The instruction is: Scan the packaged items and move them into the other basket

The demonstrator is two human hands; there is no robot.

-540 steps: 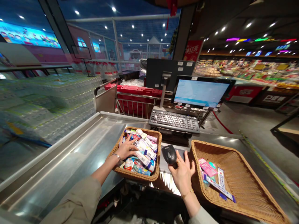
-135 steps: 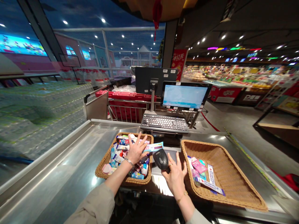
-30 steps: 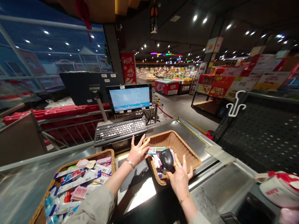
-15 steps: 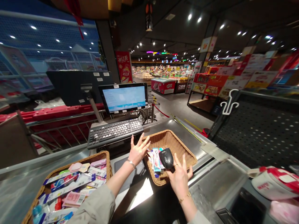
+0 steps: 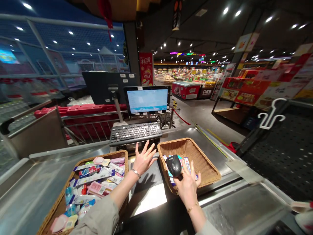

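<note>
Update: the packet the left hand (image 5: pixel 144 159) held a second ago is out of its fingers, and it looks to have landed among the packets (image 5: pixel 187 163) in the right basket (image 5: pixel 205 163). That hand is empty now, fingers spread wide apart, hovering over the bench (image 5: pixel 36 189) between the two baskets, just in front of the keyboard (image 5: pixel 135 132). The right hand (image 5: pixel 188 186) has its fingers clamped on the scanner (image 5: pixel 174 164), over that basket's near rim. The left basket (image 5: pixel 126 156) is still piled full.
</note>
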